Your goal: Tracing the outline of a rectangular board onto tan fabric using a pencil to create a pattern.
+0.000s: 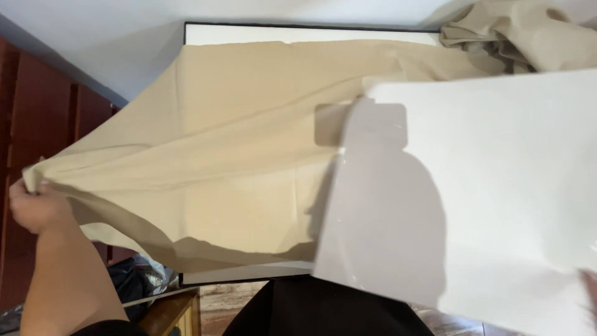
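Stretching beige cloth (211, 162) across the white table (236, 34), frame centre!
Left hand (34, 208) at left edge, fingers pinched on its corner; right hand (589, 292), lower right, blurred, grip unclear, by a stiff white board (485, 199). Soft, light fabric, probably best taken by corners.

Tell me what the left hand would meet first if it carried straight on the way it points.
Hard to say. The left hand grips the beige cloth and points toward the upper left, so probably the dark red wall, though depth is unclear.
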